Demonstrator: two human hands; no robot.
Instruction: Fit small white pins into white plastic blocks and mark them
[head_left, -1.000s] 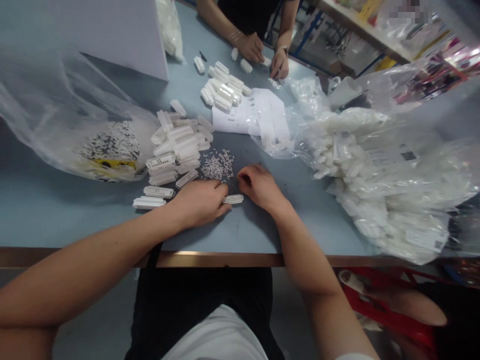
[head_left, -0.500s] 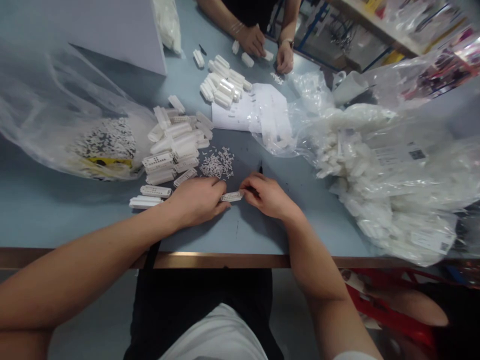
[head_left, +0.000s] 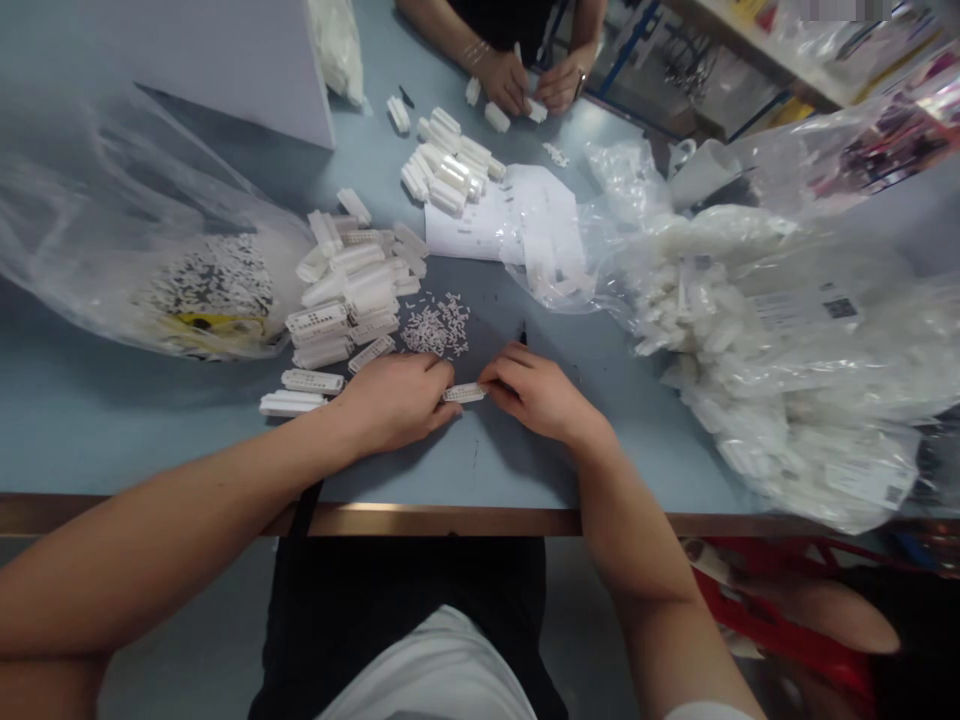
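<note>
Between my two hands is a white plastic connector housing (head_left: 465, 393) with rows of small holes facing up. My left hand (head_left: 397, 398) grips its left end between thumb and fingers. At the right end, my right hand (head_left: 536, 388) is closed in a pinch; whatever small thing is in its fingertips, if anything, is hidden. Just beyond my left hand lies a heap of tiny white pins (head_left: 436, 326). Left of that, a pile of similar white housings (head_left: 360, 280) is stacked. A dark, thin tool tip (head_left: 523, 333) shows behind my right hand.
Across the table a co-worker's hands (head_left: 517, 85) handle a white piece near more white housings (head_left: 450, 165). A clear bag of small parts (head_left: 210, 285) lies left. Large plastic bags (head_left: 787, 350) fill the right side. A printed sheet (head_left: 469, 232) lies mid-table.
My hands and the housing have barely moved. The co-worker's hand on the right has come up to meet the other hand at the white piece.
</note>
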